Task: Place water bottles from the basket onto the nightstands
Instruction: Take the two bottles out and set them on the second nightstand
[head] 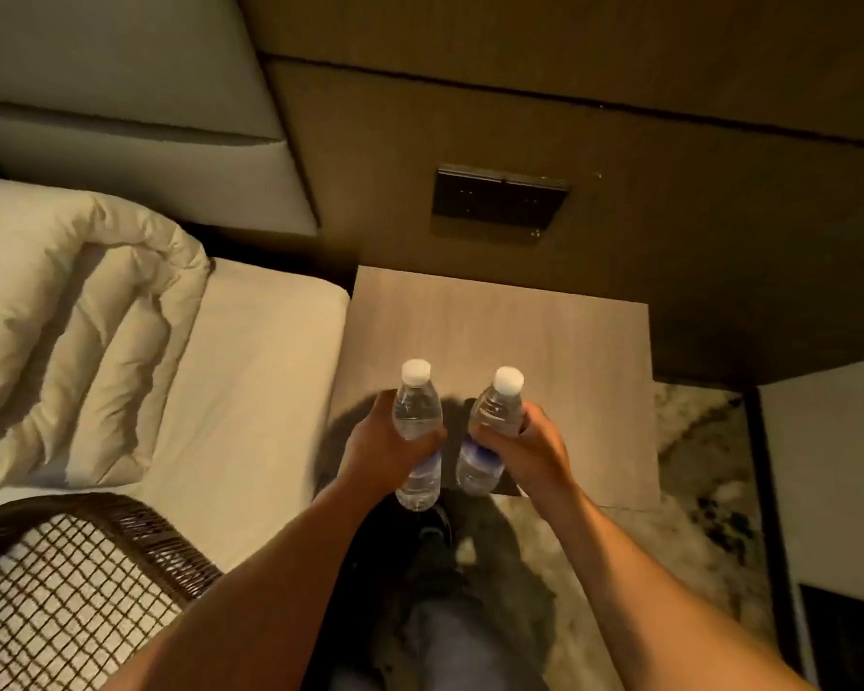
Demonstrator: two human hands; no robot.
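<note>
Both hands were wrapped tight, my left hand (pixel 385 441) and right hand (pixel 529 446) each holding one water bottle (pixel 416 416) upright over the counter (pixel 544 331) at twelve o'clock, ready to set down.

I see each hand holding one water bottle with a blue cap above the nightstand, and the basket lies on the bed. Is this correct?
Not quite: the caps are white, not blue, as the head view shows. The left hand holds one water bottle and the right hand holds the other water bottle, both above the nightstand. The basket does lie on the bed.
</note>
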